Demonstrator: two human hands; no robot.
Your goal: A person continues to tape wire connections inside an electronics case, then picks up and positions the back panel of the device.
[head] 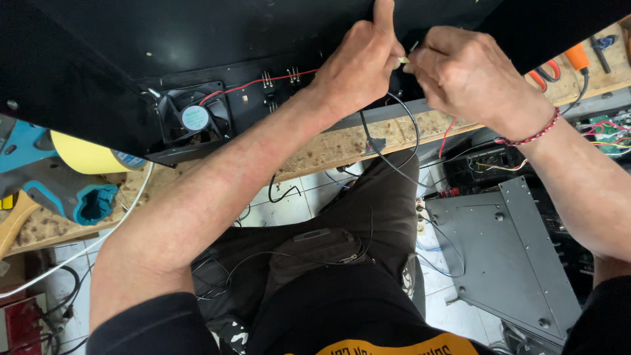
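Both hands up at the edge of the black case (197, 39), working fingertip to fingertip. Left hand (358, 62) pinched tight on a small pale connector (403, 60), index finger raised against the case. Right hand (470, 75) closed on the same little piece from the other side, a red braided bracelet (529, 137) on its wrist. Black wire (394, 141) looping down just below the two grips, hanging over the wooden table (342, 148). Off to the left of the left grip, a small fan (195, 118) set in the case, red wire (263, 81) running from it toward the hands. Beyond the right grip, orange-handled tools (578, 58) lying on the table.
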